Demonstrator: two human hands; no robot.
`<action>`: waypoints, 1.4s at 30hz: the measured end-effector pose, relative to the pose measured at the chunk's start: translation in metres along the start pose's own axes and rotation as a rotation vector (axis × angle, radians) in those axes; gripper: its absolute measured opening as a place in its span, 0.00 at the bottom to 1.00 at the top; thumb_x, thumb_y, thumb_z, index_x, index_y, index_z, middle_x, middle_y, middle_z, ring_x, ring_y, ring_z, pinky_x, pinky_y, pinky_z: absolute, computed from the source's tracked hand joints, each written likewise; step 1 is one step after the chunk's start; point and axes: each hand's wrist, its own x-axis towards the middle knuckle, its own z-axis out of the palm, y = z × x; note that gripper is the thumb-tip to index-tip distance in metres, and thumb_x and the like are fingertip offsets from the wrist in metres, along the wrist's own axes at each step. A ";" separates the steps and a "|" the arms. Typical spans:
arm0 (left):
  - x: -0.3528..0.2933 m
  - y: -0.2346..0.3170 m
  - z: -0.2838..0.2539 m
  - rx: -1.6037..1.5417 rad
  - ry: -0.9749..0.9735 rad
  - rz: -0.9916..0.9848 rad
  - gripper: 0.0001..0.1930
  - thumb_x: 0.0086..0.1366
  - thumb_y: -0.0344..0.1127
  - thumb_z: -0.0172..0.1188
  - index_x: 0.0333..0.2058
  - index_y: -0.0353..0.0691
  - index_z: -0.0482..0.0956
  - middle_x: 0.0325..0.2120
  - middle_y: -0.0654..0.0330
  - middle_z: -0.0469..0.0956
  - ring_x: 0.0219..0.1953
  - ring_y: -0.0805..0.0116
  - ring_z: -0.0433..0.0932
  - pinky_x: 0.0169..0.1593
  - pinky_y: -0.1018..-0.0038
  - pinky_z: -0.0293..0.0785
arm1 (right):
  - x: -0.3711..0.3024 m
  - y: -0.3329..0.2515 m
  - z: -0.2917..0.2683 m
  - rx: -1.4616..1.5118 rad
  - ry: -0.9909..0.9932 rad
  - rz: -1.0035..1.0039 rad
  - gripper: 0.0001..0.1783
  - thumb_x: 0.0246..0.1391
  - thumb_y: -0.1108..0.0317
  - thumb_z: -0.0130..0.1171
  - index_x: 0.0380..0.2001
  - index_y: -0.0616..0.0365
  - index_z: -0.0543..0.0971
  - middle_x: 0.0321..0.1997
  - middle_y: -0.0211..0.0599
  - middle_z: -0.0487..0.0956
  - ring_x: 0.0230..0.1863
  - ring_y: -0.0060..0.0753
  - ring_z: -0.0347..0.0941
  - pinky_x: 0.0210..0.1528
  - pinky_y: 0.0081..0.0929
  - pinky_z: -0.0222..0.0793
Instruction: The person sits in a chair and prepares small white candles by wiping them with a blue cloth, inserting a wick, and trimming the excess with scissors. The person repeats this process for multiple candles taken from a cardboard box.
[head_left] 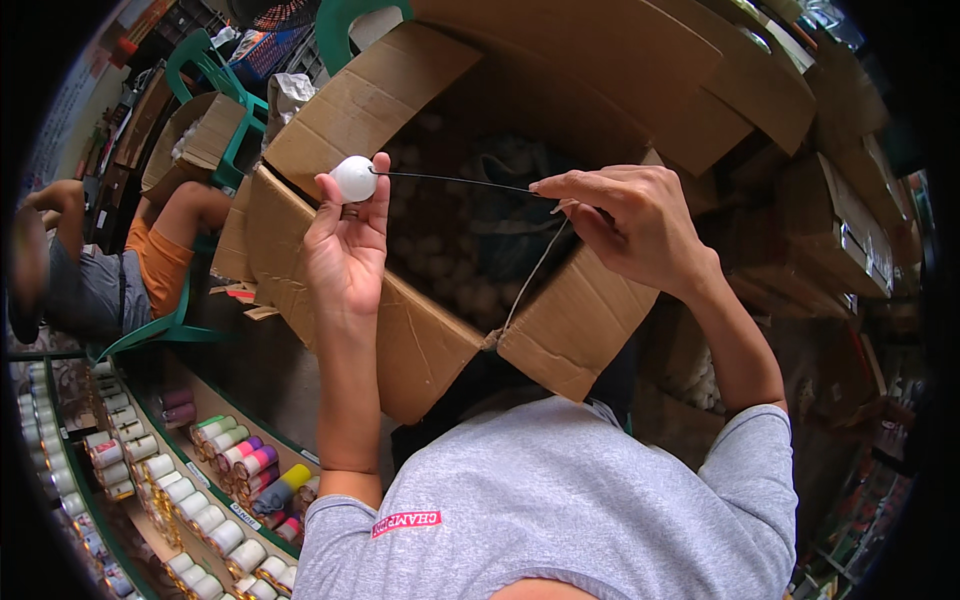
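Holding: left hand (346, 260), ball (354, 179); right hand (635, 215), wire (455, 180)
Box (400, 335): string (533, 282) at near corner
Room: spools (210, 519)
Shirt (570, 480): printed red label (406, 524)

We reach forward with 2 arms (745, 330): our left forearm (350, 400) runs nearly straight to our left hand (350, 245), palm up, thumb and fingers gripping; our right elbow (762, 395) bends outward, our right hand (635, 225), knuckles up, pinching.

Passable from above into the cardboard box (590, 55); crossed left to right by a black strand (455, 180), obstructed toward its near corner by a pale cord (536, 268).
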 end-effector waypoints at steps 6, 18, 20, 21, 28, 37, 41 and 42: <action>-0.003 -0.009 0.011 -0.016 -0.008 -0.073 0.20 0.65 0.39 0.60 0.47 0.28 0.68 0.48 0.43 0.72 0.55 0.49 0.74 0.57 0.62 0.78 | 0.013 -0.002 0.007 0.915 0.313 0.183 0.03 0.61 0.74 0.55 0.37 0.59 0.76 0.29 0.30 0.78 0.21 0.17 0.70 0.26 0.15 0.66; -0.028 -0.038 0.029 -0.021 -0.016 -0.243 0.20 0.66 0.41 0.58 0.46 0.28 0.67 0.48 0.42 0.71 0.54 0.51 0.75 0.56 0.65 0.79 | 0.014 -0.034 0.038 0.905 0.616 0.134 0.02 0.65 0.75 0.50 0.39 0.61 0.69 0.30 0.36 0.78 0.19 0.14 0.68 0.18 0.13 0.62; -0.029 -0.040 0.029 -0.012 -0.014 -0.229 0.21 0.66 0.41 0.58 0.46 0.28 0.67 0.48 0.41 0.71 0.54 0.52 0.75 0.56 0.66 0.79 | 0.012 -0.034 0.038 0.866 0.613 0.131 0.03 0.64 0.75 0.50 0.39 0.62 0.69 0.30 0.35 0.78 0.20 0.15 0.70 0.18 0.14 0.63; -0.029 -0.041 0.029 -0.003 -0.018 -0.235 0.21 0.66 0.41 0.58 0.46 0.28 0.67 0.49 0.41 0.71 0.54 0.52 0.75 0.56 0.66 0.79 | 0.011 -0.034 0.039 0.867 0.622 0.121 0.03 0.64 0.75 0.50 0.39 0.62 0.69 0.30 0.35 0.78 0.21 0.15 0.71 0.18 0.14 0.64; -0.035 -0.046 0.030 -0.008 -0.012 -0.239 0.21 0.66 0.41 0.58 0.46 0.28 0.67 0.48 0.40 0.72 0.54 0.53 0.75 0.56 0.67 0.79 | 0.008 -0.036 0.042 0.808 0.634 0.108 0.02 0.63 0.77 0.50 0.39 0.62 0.70 0.31 0.35 0.77 0.21 0.16 0.73 0.18 0.14 0.66; -0.038 -0.048 0.030 0.024 -0.004 -0.206 0.19 0.66 0.41 0.58 0.45 0.29 0.70 0.47 0.44 0.74 0.53 0.57 0.76 0.57 0.68 0.78 | 0.004 -0.040 0.044 0.759 0.633 0.092 0.03 0.61 0.80 0.51 0.38 0.64 0.72 0.32 0.37 0.77 0.24 0.22 0.76 0.25 0.18 0.72; -0.046 -0.059 0.032 0.048 -0.089 -0.245 0.19 0.65 0.42 0.60 0.46 0.32 0.72 0.45 0.52 0.75 0.48 0.63 0.77 0.56 0.70 0.77 | 0.006 -0.042 0.066 0.672 0.552 0.064 0.04 0.57 0.83 0.53 0.35 0.65 0.74 0.32 0.38 0.77 0.29 0.27 0.79 0.31 0.22 0.75; -0.045 -0.062 0.033 0.008 -0.083 -0.278 0.19 0.64 0.42 0.62 0.45 0.34 0.72 0.43 0.55 0.75 0.46 0.65 0.77 0.55 0.70 0.76 | 0.005 -0.041 0.075 0.607 0.559 0.055 0.05 0.54 0.84 0.55 0.33 0.66 0.75 0.32 0.38 0.77 0.30 0.26 0.78 0.30 0.20 0.73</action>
